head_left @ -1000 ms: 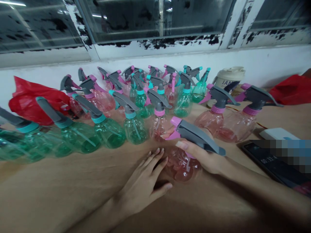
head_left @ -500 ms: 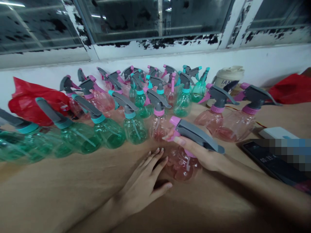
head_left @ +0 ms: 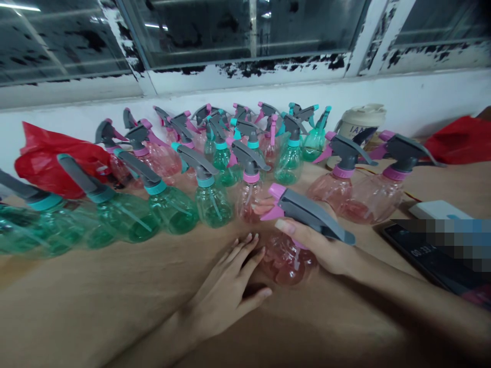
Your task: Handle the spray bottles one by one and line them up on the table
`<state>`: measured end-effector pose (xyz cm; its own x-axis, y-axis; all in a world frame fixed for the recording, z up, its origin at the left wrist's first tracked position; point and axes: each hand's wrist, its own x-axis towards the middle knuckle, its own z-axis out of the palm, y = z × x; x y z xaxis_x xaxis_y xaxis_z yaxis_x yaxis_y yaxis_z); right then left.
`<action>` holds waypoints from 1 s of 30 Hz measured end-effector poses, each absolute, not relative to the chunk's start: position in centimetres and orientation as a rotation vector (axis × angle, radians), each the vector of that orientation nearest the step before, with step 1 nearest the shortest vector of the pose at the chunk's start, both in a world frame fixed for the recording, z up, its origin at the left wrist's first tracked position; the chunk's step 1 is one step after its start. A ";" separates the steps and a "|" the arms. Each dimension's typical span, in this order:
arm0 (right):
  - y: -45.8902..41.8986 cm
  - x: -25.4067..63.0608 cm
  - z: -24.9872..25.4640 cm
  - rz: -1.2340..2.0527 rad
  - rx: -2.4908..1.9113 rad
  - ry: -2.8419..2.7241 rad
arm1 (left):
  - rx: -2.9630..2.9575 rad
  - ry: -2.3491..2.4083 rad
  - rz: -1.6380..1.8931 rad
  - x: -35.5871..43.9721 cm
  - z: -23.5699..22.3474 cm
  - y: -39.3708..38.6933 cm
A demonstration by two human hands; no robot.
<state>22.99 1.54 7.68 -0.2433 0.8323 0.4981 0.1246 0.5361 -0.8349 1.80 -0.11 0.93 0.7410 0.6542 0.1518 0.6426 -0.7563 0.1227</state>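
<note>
In front of me a pink spray bottle with a grey and pink trigger head stands on the wooden table. My right hand is wrapped round its neck, thumb on the near side and fingertips showing beyond the pink trigger. My left hand lies flat on the tabletop with fingers stretched out, close by the bottle's left side. Beyond the hands, another pink spray bottle and a green spray bottle stand upright.
Green bottles line up on the left. Several more spray bottles crowd toward the white wall. Two pink bottles stand at right, near a phone and a white box. A cup and red plastic bags lie farther back.
My right thumb and fingers have shifted slightly around the bottle's neck and trigger; the fingertips have moved a little away from the trigger. My left hand and the other bottles look unchanged.
</note>
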 end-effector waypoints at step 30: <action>1.6 23.1 7.9 0.875 -0.843 -1.746 | 2.853 1.069 0.278 1.8 0.7 -0.1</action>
<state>23.06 1.56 7.87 -0.2878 0.8466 0.4477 0.1479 0.5012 -0.8526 1.76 -0.11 0.70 0.7396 0.6583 0.1402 0.6434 -0.7526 0.1399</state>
